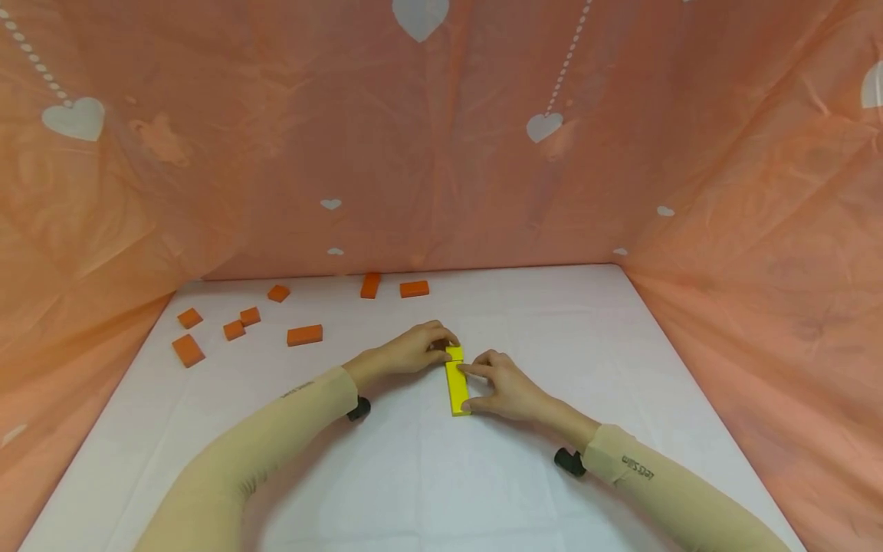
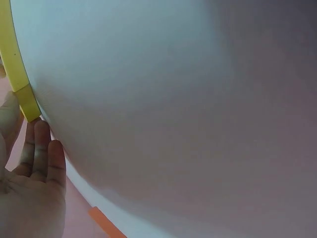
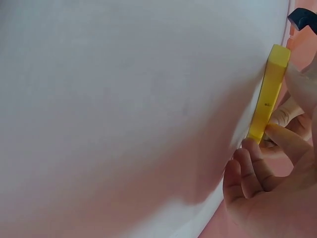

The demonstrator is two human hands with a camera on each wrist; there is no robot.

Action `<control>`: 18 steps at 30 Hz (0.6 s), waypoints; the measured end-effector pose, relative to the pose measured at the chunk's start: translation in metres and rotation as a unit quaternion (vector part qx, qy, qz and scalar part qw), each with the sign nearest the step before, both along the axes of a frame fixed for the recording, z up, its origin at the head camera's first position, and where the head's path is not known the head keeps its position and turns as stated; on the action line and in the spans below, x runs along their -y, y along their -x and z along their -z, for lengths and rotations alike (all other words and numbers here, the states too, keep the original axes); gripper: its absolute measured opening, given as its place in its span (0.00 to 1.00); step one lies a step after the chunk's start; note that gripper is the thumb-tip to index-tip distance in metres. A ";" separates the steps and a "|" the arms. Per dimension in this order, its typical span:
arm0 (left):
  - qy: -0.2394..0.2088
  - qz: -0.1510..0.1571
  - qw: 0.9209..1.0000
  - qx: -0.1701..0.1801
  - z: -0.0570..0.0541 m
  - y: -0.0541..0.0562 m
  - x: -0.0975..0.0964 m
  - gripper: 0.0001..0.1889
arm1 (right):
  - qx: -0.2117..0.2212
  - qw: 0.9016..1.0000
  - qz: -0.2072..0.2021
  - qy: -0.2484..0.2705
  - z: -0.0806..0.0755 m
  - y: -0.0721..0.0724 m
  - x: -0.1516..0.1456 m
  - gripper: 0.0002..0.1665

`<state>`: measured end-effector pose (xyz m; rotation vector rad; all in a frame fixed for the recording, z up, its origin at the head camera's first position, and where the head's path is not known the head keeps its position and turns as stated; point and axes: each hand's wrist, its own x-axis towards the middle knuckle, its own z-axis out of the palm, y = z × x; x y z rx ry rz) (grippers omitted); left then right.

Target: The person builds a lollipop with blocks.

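A small yellow block [image 1: 454,353] and a long yellow block [image 1: 457,387] lie end to end on the table, the small one at the far end. My left hand [image 1: 412,349] pinches the small block between thumb and fingers, coming from the left. At the right side of the long block, my right hand [image 1: 513,389] holds it with the thumb by the near end and the index finger toward the far end. The left wrist view shows the seam between the small block [image 2: 30,105] and the long block [image 2: 14,54], with the left fingertips at the small block's end.
Several orange blocks lie scattered at the back left, among them a long one [image 1: 305,335] nearest the left hand and a flat one [image 1: 414,289] near the back edge. A white cloth [image 1: 386,475] covers the table. Orange curtains [image 1: 441,153] with hearts surround it.
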<state>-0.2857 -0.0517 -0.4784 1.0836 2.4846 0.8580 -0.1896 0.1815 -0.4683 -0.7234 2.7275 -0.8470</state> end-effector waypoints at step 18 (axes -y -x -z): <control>-0.012 0.012 1.000 0.003 -0.004 -0.001 0.004 0.14 | -0.005 1.000 0.009 -0.005 0.003 -0.002 0.002 0.40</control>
